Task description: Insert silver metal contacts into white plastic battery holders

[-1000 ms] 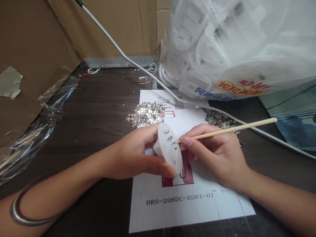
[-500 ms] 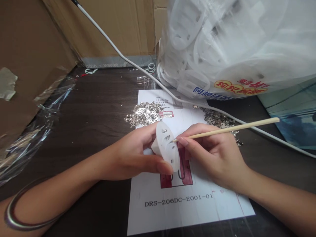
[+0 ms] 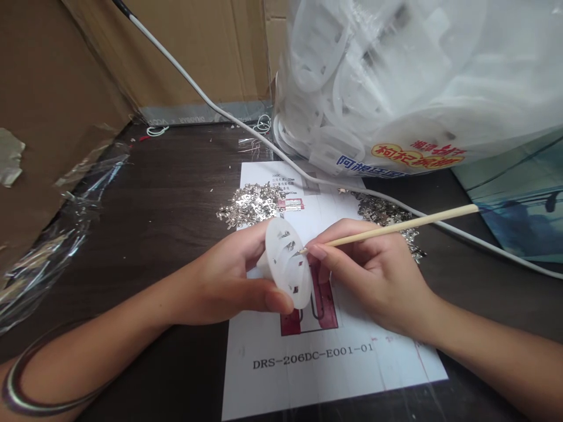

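Little has changed over the last second beyond the view sliding slightly: your left hand (image 3: 240, 280) is closed on the rim of the white disc (image 3: 284, 275), keeping it tilted above the printed sheet (image 3: 264, 390) on the tabletop (image 3: 176, 164). Your right hand (image 3: 378, 269) keeps the pale stick (image 3: 396, 227) pinched near its tip, at the same part of the disc's slotted face, so the work there seems unfinished.
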`<state>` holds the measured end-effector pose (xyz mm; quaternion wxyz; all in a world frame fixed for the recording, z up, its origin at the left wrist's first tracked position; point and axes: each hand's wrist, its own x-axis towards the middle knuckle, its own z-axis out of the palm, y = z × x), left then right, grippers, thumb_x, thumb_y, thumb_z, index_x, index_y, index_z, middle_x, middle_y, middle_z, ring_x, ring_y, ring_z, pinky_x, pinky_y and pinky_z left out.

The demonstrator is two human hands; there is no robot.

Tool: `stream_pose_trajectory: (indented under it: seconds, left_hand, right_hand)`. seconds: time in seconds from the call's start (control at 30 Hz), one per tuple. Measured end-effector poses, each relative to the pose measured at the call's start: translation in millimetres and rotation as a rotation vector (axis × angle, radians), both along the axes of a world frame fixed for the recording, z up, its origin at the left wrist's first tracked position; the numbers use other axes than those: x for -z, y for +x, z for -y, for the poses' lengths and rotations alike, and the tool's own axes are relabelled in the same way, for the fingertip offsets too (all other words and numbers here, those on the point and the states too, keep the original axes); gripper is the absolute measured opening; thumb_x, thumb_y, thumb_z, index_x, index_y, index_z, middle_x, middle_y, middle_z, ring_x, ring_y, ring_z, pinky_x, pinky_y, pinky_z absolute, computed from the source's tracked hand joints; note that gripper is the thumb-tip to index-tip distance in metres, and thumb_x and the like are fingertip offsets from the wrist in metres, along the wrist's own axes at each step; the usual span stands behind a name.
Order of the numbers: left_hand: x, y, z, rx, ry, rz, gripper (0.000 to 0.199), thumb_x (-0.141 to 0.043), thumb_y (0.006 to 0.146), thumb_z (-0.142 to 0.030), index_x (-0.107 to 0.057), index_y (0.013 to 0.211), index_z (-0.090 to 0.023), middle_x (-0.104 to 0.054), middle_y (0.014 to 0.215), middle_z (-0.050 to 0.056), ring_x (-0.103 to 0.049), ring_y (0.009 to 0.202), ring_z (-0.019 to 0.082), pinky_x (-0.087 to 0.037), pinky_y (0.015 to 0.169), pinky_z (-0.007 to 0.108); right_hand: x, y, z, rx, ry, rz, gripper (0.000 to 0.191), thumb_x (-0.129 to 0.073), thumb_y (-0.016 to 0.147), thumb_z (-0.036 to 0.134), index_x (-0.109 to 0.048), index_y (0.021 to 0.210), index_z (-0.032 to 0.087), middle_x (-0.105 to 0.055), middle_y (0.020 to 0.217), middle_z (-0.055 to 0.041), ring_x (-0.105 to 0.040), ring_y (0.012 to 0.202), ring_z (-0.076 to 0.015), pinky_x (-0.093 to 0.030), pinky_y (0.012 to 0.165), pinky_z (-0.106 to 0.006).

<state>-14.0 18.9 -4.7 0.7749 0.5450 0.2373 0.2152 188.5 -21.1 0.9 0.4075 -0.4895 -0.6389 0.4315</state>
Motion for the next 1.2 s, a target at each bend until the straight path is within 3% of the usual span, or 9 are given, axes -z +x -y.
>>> stream_pose_trajectory:
  seconds: [0.2,0.33,0.47,0.57,0.7,0.77,0.9,1.2]
  left_hand:
    - [-0.7,3.3,-0.7,-0.005,0.020,0.018,0.037,-0.079,0.070,-0.041,-0.064,0.096,-0.019,-0.060,0.084,-0.007,-0.051,0.072,0.004,-0.045,0.063,0.006]
    - [0.1,2.2,0.7,-0.016,-0.002,0.002,0.040,-0.082,0.068,-0.039,-0.063,0.097,-0.020,-0.062,0.083,-0.008,-0.053,0.071,0.003,-0.045,0.061,0.007]
    - [1.8,0.9,2.0,0.000,-0.023,0.017,0.040,-0.083,0.067,-0.037,-0.062,0.097,-0.020,-0.066,0.083,-0.007,-0.058,0.071,0.004,-0.047,0.062,0.009]
    - [2.4,1.6,1.8,0.033,-0.054,0.051,0.039,-0.083,0.068,-0.036,-0.062,0.098,-0.021,-0.070,0.082,-0.007,-0.061,0.070,0.005,-0.048,0.062,0.011]
    - [1.4,2.7,0.7,-0.049,0.004,-0.018,0.038,-0.086,0.065,-0.032,-0.064,0.095,-0.021,-0.066,0.083,-0.008,-0.058,0.072,0.005,-0.045,0.061,0.009]
    - [0.6,2.6,0.4,-0.066,0.042,-0.043,0.039,-0.085,0.066,-0.035,-0.064,0.096,-0.021,-0.065,0.085,-0.008,-0.056,0.075,0.006,-0.046,0.063,0.010]
    - [-0.6,1.4,0.6,-0.074,0.087,-0.061,0.045,-0.082,0.065,-0.047,-0.063,0.096,-0.020,-0.063,0.084,-0.006,-0.053,0.073,0.007,-0.044,0.062,0.012]
    - [-1.7,3.2,-0.5,-0.047,0.038,-0.019,0.037,-0.085,0.067,-0.029,-0.066,0.097,-0.021,-0.063,0.088,-0.005,-0.056,0.080,0.010,-0.046,0.067,0.013]
  right_hand:
    - [-0.3,0.4,1.6,-0.055,-0.115,-0.091,0.019,-0.061,0.091,0.025,-0.064,0.074,0.017,-0.064,0.056,0.0040,-0.061,0.038,-0.0094,-0.048,0.046,-0.023]
    - [0.2,0.3,2.2,-0.039,-0.089,-0.054,0.017,-0.062,0.090,0.023,-0.065,0.074,0.018,-0.063,0.052,0.0035,-0.065,0.046,-0.0122,-0.048,0.046,-0.023]
    - [1.6,-0.4,2.0,-0.039,-0.084,-0.050,0.020,-0.060,0.092,0.026,-0.064,0.074,0.018,-0.062,0.049,0.0045,-0.062,0.042,-0.0107,-0.048,0.046,-0.023]
    - [2.3,0.1,2.3,-0.022,-0.061,-0.045,0.018,-0.062,0.090,0.024,-0.066,0.074,0.017,-0.066,0.058,0.0024,-0.063,0.045,-0.0101,-0.046,0.045,-0.022]
    - [3.3,1.4,4.0,-0.057,-0.135,-0.116,0.018,-0.060,0.092,0.025,-0.064,0.076,0.017,-0.063,0.052,0.0050,-0.061,0.038,-0.0099,-0.047,0.047,-0.024]
    - [4.1,1.5,4.5,-0.068,-0.160,-0.145,0.018,-0.059,0.092,0.027,-0.063,0.078,0.017,-0.060,0.049,0.0063,-0.060,0.036,-0.0101,-0.046,0.045,-0.024]
    - [5.2,0.7,2.8,-0.039,-0.095,-0.108,0.018,-0.061,0.090,0.026,-0.065,0.076,0.017,-0.063,0.061,0.0032,-0.059,0.042,-0.0080,-0.042,0.042,-0.022]
    - [4.4,1.3,-0.5,-0.048,-0.082,-0.100,0.020,-0.062,0.089,0.027,-0.067,0.074,0.016,-0.064,0.070,-0.0003,-0.058,0.054,-0.0087,-0.040,0.042,-0.020]
